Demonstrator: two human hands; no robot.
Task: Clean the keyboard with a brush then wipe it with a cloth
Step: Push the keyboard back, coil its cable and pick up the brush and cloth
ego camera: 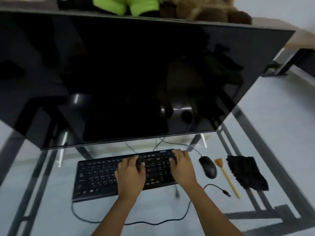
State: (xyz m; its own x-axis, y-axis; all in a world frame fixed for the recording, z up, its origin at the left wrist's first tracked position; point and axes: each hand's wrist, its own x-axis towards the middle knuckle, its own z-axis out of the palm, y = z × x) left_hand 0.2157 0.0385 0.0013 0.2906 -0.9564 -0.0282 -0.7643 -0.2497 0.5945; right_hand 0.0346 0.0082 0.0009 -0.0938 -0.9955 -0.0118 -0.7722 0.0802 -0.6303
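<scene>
Lying flat on the glass counter point(281, 133), one black keyboard point(98, 174) runs its long axis from left to right, tilted a little so that its right end sits farther from the person than its left; its key rows face up and its front edge faces the person. Both hands rest on the keyboard. The left hand point(130, 174) lies palm down over the keyboard's middle, fingers spread and relaxed on the keys, gripping nothing. The right hand point(183, 166) lies over the keyboard's right end, its fingers bent down onto the far keys (whether they hook the far edge cannot be told).

Right of the keyboard lie three single things in a row. Nearest is one black mouse point(208, 167), just beside the keyboard's right end. Next is one brush point(226, 176) with a yellow handle, its long axis slanting, the orange bristle head pointing away from the person and the thin handle tip pointing toward the person and to the right. Farthest from the keyboard is one black cloth point(246, 172), bunched, close beside the brush.

One dark cable point(136, 223) loops on the counter in front of the keyboard. Behind the keyboard stands one large dark monitor point(136, 74).
</scene>
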